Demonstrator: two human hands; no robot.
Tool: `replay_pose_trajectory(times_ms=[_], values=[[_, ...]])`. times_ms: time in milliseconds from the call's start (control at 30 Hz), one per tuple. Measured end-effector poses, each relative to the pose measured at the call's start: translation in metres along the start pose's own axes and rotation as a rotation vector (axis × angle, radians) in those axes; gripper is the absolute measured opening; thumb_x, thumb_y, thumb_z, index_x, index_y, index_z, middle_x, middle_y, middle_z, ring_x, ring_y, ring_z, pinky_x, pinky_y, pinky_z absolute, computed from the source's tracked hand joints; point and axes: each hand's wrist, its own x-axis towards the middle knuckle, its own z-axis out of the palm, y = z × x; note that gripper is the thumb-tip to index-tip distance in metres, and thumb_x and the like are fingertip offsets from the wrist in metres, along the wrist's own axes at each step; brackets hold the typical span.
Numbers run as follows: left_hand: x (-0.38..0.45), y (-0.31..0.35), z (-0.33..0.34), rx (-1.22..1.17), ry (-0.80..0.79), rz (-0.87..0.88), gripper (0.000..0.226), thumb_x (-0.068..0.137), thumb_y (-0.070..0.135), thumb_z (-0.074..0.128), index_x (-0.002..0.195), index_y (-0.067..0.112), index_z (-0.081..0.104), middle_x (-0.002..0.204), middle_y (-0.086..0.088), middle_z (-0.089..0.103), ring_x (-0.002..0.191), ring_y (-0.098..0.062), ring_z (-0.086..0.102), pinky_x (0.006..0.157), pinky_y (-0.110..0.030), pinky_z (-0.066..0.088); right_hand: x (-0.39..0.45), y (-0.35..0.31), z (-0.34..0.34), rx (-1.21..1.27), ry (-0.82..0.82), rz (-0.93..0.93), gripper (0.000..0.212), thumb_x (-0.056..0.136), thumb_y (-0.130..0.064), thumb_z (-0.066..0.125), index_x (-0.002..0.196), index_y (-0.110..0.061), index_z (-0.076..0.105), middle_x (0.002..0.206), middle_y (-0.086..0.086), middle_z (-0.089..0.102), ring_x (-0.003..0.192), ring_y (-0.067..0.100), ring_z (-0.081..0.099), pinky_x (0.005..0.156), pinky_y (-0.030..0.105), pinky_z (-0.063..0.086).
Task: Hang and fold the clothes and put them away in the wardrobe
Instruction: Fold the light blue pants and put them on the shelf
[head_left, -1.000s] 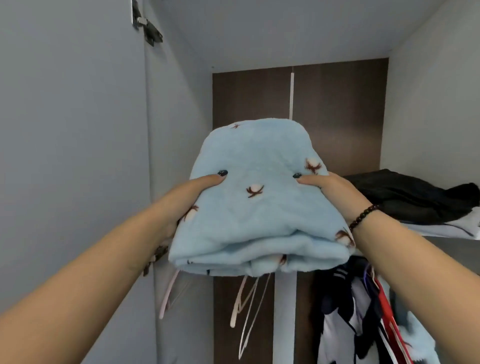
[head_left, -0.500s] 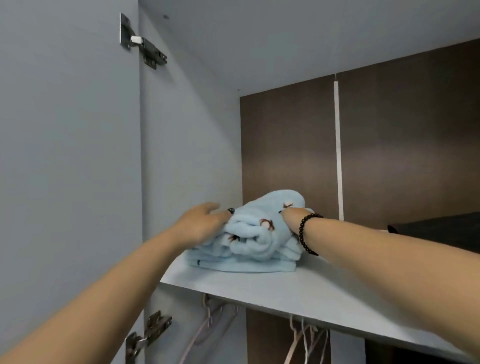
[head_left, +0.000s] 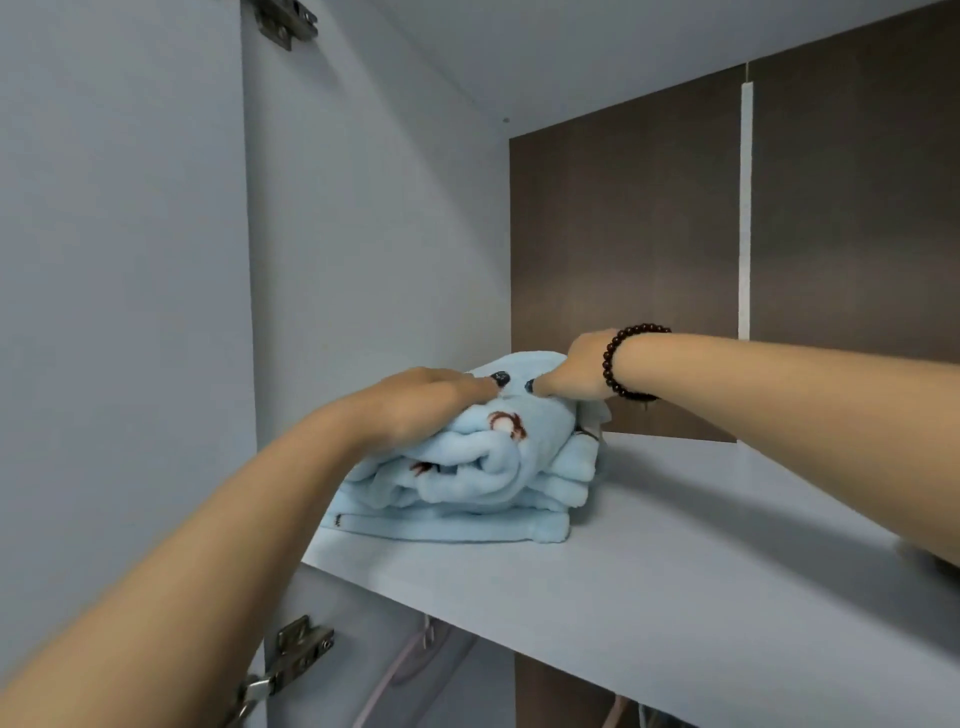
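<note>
Nearest to the camera, two bare arms reach up and forward into the open wardrobe. Below them, a metal door hinge sits on the grey side wall, and pink hangers peek out from under the shelf.

Next comes the white wardrobe shelf. The soft, folded light blue fleece garment with small brown and white flowers lies on it, near the left wall and a little back from the front edge. Its rolled, thick fold faces the camera, and its long side runs left to right along the shelf.

The left hand rests flat on top of the bundle's left side, its fingers laid out straight and close together, pressing down. The right hand is a bit farther back, on the top right of the bundle. Its thumb points left toward the other hand, nearly touching it. I cannot tell how its other fingers lie, because they are hidden behind the hand. A dark bead bracelet circles that wrist.

The bundle sits right under both hands, so I think a small push toward the brown wooden back panel would tuck it in. The left hand looks nearer to do that.
</note>
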Motion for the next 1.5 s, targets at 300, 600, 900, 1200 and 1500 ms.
replay_pose_trajectory(times_ms=[300,600,900,1200,1500], values=[[0.034,-0.05,0.027,0.228,0.016,0.001,0.072,0.077,0.073,0.034,0.145,0.052,0.029,0.154,0.022,0.03,0.144,-0.009,0.025,0.118,-0.041,0.018,0.088,-0.001,0.079,0.228,-0.168,-0.174,0.074,0.089,-0.07,0.028,0.151,-0.032,0.02,0.158,0.003,0.021,0.139,0.029,0.03,0.113,0.044,0.028],[0.022,-0.062,0.043,0.361,0.171,0.041,0.064,0.085,0.073,0.022,0.145,0.052,0.024,0.158,0.017,0.025,0.147,-0.008,0.015,0.119,-0.049,0.004,0.078,0.004,0.086,0.149,-0.054,-0.17,0.074,0.089,-0.072,0.022,0.151,-0.032,0.017,0.158,0.004,0.018,0.144,0.029,0.016,0.116,0.048,0.018],[-0.033,-0.072,0.052,0.244,0.211,0.079,0.067,0.096,0.063,0.025,0.155,0.033,0.013,0.163,0.002,0.008,0.15,-0.012,0.004,0.119,-0.032,0.0,-0.028,0.008,0.078,0.294,-0.044,-0.215,0.063,0.101,-0.05,0.017,0.154,-0.021,0.0,0.161,0.002,-0.007,0.148,0.02,-0.007,0.119,0.037,0.001],[-0.116,-0.071,0.031,0.326,0.104,0.048,0.072,0.098,0.059,0.026,0.156,0.021,0.007,0.164,-0.004,-0.002,0.15,-0.017,-0.008,0.121,-0.036,0.001,-0.164,-0.03,0.075,0.415,-0.024,-0.225,0.07,0.094,-0.051,0.045,0.147,-0.013,0.017,0.156,0.003,0.019,0.139,0.019,0.028,0.114,0.03,0.025],[-0.253,-0.073,0.017,0.377,-0.05,0.102,0.07,0.099,0.057,0.028,0.155,0.017,0.014,0.164,-0.003,0.006,0.15,-0.017,-0.002,0.12,-0.033,0.005,-0.313,-0.073,0.095,0.215,-0.068,-0.203,0.082,0.095,-0.054,0.04,0.153,-0.014,-0.002,0.161,0.0,-0.004,0.148,0.013,0.003,0.117,0.026,0.01]])
